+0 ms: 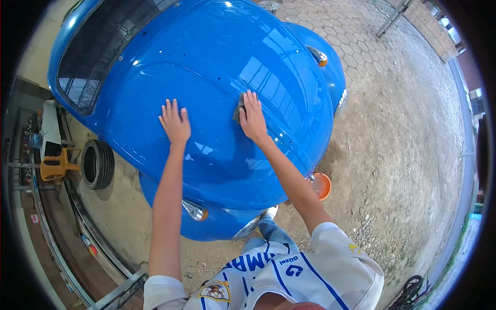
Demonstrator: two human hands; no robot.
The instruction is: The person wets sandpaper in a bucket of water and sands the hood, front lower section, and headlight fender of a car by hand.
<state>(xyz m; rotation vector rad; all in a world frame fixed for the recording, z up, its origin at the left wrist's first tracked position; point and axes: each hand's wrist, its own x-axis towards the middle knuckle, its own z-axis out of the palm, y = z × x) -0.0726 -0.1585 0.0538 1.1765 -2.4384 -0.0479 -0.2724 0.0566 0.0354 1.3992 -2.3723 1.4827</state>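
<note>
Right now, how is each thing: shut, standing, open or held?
Hood: shut.
Left hand: open, fingers spread, on the hood.
Rag, maybe a sponge: on the hood, partly covered.
Right hand: laid flat over the rag.
Tyre: standing on edge.
Chair: upright.
Bucket: upright, open-topped.

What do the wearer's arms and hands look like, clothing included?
Left hand and right hand are ungloved, no rings or watch visible. Forearms are bare. White short sleeves; the right one has a small yellow mark.
</note>
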